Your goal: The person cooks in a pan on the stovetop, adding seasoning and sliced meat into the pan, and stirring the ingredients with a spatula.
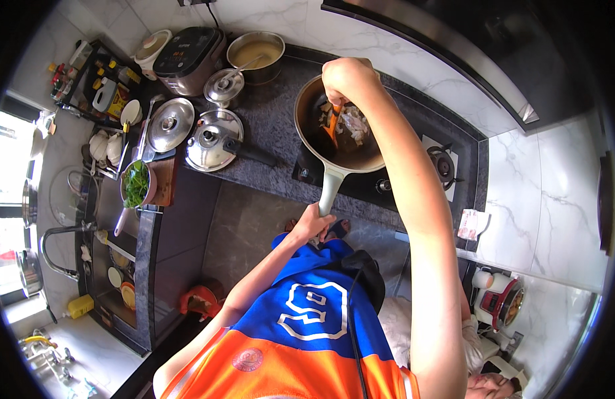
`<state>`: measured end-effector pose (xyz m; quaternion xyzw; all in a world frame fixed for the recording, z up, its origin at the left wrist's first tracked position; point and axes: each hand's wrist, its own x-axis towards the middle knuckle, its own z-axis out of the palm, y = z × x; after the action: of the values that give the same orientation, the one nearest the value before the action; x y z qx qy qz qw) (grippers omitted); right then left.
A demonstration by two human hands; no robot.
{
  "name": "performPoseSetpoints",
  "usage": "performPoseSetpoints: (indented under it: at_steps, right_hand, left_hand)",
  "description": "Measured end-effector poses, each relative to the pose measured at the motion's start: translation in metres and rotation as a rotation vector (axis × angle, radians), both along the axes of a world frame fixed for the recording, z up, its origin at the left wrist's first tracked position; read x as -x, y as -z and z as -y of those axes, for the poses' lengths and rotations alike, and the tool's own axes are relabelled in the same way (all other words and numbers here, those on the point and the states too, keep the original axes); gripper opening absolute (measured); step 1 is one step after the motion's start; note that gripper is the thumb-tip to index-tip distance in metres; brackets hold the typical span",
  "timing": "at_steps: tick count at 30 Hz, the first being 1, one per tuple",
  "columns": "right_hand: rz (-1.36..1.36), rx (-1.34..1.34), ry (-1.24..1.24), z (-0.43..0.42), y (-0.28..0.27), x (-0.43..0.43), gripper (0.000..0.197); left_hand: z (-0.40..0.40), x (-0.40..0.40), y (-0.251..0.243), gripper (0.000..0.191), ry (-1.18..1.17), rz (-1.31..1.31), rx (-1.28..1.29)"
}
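My left hand (313, 222) grips the pale green handle of a deep frying pan (332, 184), which rests over the dark gas hob. Over the pan's far rim, my right hand (348, 80) is closed on the upper end of an orange spatula (332, 132). The spatula's head touches the pan's dark inside, next to pale pieces of food (354, 123) that look like meat. My right hand and forearm hide part of the pan and its right rim.
Left of the pan stand a pot of liquid (257, 52), a rice cooker (187, 57), a steel lid (171, 124) and a pressure cooker lid (213, 139). A pan of leafy greens (136, 183) sits near the sink. Another person (489, 385) is at the lower right, behind my right arm.
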<state>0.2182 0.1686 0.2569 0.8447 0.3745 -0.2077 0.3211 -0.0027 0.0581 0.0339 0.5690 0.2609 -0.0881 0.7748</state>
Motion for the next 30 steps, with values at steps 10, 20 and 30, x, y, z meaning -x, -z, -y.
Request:
performPoseSetpoints:
  at_steps: [10,20,30]
  right_hand:
    - [0.048,-0.306,-0.210,0.009,0.014,0.063,0.027]
    - [0.232,0.036,-0.075,-0.053,0.062,0.113,0.015]
    - [0.098,-0.333,-0.139,0.047,0.028,0.074,0.013]
  left_hand:
    - [-0.001,0.002,0.003,0.015,-0.023,0.046,-0.003]
    - [-0.001,0.001,0.018,0.015,-0.003,0.084,-0.003]
    - [-0.006,0.002,0.006,0.016,-0.003,0.025,0.010]
